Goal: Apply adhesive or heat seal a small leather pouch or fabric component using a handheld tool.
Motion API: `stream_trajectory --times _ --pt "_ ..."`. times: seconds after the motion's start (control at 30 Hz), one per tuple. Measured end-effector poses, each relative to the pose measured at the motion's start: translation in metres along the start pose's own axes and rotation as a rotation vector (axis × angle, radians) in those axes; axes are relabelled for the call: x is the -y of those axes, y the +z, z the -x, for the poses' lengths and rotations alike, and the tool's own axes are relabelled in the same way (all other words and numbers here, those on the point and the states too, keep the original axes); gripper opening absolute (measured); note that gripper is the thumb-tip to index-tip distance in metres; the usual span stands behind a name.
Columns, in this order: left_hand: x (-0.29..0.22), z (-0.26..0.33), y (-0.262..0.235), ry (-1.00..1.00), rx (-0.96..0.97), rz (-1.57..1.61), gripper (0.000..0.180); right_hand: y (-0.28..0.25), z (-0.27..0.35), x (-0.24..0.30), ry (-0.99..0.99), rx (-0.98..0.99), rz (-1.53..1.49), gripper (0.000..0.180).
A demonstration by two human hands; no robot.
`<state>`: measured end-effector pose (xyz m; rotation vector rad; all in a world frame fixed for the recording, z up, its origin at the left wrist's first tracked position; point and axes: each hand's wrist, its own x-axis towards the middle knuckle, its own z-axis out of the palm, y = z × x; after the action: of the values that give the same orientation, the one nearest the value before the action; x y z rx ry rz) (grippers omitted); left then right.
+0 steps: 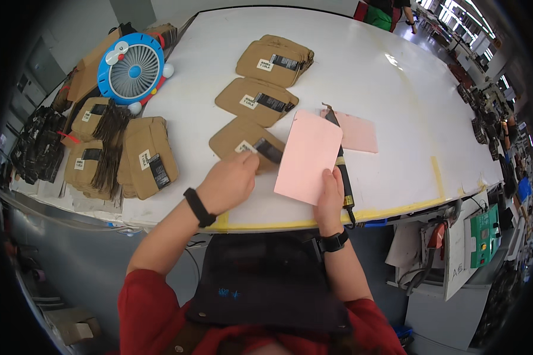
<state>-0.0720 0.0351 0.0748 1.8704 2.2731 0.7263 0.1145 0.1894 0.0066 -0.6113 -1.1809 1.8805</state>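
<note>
My right hand (330, 201) grips the lower right edge of a stiff pink sheet (310, 155), thumb on its face. Closed fingers of my left hand (230, 182) touch a brown rounded card (234, 135) bearing a white sticker and a black label. That label looks smeared by motion, and what sits between the fingertips is hidden. The pink sheet overlaps the card's right side. To the sheet's right lie a black corded, stick-shaped tool (344, 178) and more pink sheets (361, 134).
Beyond the card lie two brown card stacks, a middle one (243, 97) and a far one (257, 54). More labelled stacks (148, 133) stand at the left, beside a blue fan (133, 70). Yellow tape (373, 212) lines the table's near edge; a green box (484, 236) hangs right. Another person (391, 12) stands far off.
</note>
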Motion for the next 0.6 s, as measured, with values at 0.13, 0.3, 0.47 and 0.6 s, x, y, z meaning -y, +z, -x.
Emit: stream_trajectory --times 0.13,0.3,0.47,0.6 --pt "-0.016 0.064 0.021 0.184 -0.051 0.062 0.008 0.002 -0.002 -0.002 -0.004 0.038 0.073 0.027" --pt "-0.016 0.096 0.039 -0.036 -0.085 0.283 0.017 0.021 -0.016 0.004 -0.121 0.072 0.315 0.024" --pt "-0.026 0.098 0.055 -0.128 -0.235 -0.070 0.047 0.024 -0.028 0.000 -0.315 0.004 0.631 0.023" --pt "-0.027 0.098 0.060 -0.196 -0.139 -0.075 0.065 0.010 -0.009 0.001 -0.065 0.063 0.678 0.023"
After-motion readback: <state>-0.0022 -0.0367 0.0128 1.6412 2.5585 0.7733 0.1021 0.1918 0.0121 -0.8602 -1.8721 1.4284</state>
